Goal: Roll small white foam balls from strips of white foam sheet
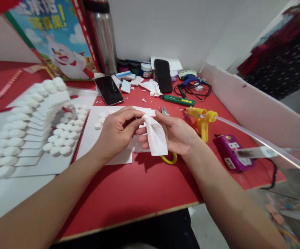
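Note:
A thin, soft strip of white paper [157,138] hangs in front of me, its upper end bunched up. My left hand [121,129] pinches that bunched top between thumb and fingertips. Behind and to the right, my right hand [177,133] is open, palm turned up, its fingers partly hidden behind the strip. Under the hands lie white sheets [119,155] with a few small white round discs [98,125]. Scissors with a yellow handle [170,159] lie beneath my right hand, partly covered.
Rows of white discs [59,141] and stacked cards [29,152] fill the left. A yellow glue gun [202,121] with a long glue stick stands right, near a purple power box [231,152]. Behind are a green cutter [178,100], phone [109,90], dark case [162,76] and steel flask [103,41].

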`<state>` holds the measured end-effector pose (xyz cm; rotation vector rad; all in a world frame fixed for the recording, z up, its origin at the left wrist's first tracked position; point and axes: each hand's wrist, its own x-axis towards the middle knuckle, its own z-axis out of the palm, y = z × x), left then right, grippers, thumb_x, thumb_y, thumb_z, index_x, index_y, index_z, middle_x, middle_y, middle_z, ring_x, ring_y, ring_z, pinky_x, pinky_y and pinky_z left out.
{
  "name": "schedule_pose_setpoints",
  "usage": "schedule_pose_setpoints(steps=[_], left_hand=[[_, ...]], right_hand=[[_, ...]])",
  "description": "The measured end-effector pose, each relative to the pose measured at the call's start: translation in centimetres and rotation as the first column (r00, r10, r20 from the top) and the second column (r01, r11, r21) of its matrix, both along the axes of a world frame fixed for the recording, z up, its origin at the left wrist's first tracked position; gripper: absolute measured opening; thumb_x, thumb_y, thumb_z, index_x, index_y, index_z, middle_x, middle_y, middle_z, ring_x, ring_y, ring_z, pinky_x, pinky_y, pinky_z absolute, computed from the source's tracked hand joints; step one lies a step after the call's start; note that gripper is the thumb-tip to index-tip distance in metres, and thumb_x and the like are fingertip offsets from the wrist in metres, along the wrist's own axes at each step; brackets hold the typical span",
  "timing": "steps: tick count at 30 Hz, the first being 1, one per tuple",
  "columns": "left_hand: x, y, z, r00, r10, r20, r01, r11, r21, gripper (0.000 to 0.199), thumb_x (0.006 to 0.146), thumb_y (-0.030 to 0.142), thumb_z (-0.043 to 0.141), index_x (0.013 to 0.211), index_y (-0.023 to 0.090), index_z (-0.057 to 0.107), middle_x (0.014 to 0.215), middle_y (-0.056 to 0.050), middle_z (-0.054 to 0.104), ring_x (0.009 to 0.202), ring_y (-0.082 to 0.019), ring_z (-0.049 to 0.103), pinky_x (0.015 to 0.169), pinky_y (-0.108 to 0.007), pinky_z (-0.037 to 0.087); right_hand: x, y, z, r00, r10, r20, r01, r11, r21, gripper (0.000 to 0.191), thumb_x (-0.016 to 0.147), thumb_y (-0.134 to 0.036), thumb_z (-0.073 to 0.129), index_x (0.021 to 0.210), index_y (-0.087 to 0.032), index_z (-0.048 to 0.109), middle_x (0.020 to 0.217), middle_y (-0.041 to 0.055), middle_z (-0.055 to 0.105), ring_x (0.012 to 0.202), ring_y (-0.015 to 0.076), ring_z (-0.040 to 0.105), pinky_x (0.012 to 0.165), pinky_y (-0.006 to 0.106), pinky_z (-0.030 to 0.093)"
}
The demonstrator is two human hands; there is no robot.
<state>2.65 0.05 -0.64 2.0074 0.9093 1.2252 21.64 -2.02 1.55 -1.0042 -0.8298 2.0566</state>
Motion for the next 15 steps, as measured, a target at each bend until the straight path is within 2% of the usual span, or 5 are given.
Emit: schedule_pose_setpoints(steps=[4,8,12,15], left_hand=[[-0.18,-0.02,0.16,1.0,-0.03,-0.002,0.03,0.999,0.02,0.013,0.095,0.023,0.064,0.098,0.02,0.077,0.097,-0.005,0.076,0.089,-0.018,0.07,0.082,-0.03,0.054],[-0.13,-0.16,0.13,0.999,-0.036,0.027,0.037,0.999,-0.036,0.013,0.095,0.02,0.064,0.097,0.02,0.077,0.091,-0.004,0.073,0.074,-0.015,0.066,0.07,-0.028,0.053],[0.0,-0.14,0.04,0.993,-0.034,0.11,0.046,0.993,-0.113,0.011,0.092,0.021,0.069,0.097,0.02,0.079,0.078,0.0,0.068,0.056,-0.009,0.056,0.055,-0.024,0.046],[0.15,-0.13,0.09,0.986,-0.027,0.166,0.06,0.979,-0.196,0.01,0.09,0.022,0.072,0.096,0.02,0.08,0.072,0.001,0.067,0.052,-0.009,0.053,0.05,-0.023,0.042]], right_hand=[[-0.15,-0.19,0.11,0.995,0.061,-0.085,-0.063,0.998,-0.018,0.042,0.106,-0.046,0.031,0.096,-0.019,0.062,0.077,0.0044,0.066,0.064,0.0179,0.065,0.068,0.037,0.059],[-0.22,-0.27,0.24,0.981,0.043,-0.19,-0.052,0.998,-0.045,0.03,0.106,-0.037,0.04,0.094,-0.019,0.061,0.074,-0.0022,0.051,0.057,0.011,0.051,0.066,0.032,0.055],[-0.24,-0.34,0.28,0.993,-0.017,-0.12,0.021,0.999,0.029,0.017,0.099,-0.032,0.057,0.09,-0.018,0.059,0.071,-0.005,0.04,0.051,0.0058,0.03,0.049,0.019,0.037],[-0.24,-0.46,0.15,0.996,-0.077,-0.036,0.081,0.988,0.133,0.021,0.089,-0.033,0.072,0.096,-0.018,0.06,0.07,-0.0067,0.039,0.051,0.0047,0.027,0.047,0.018,0.027]])
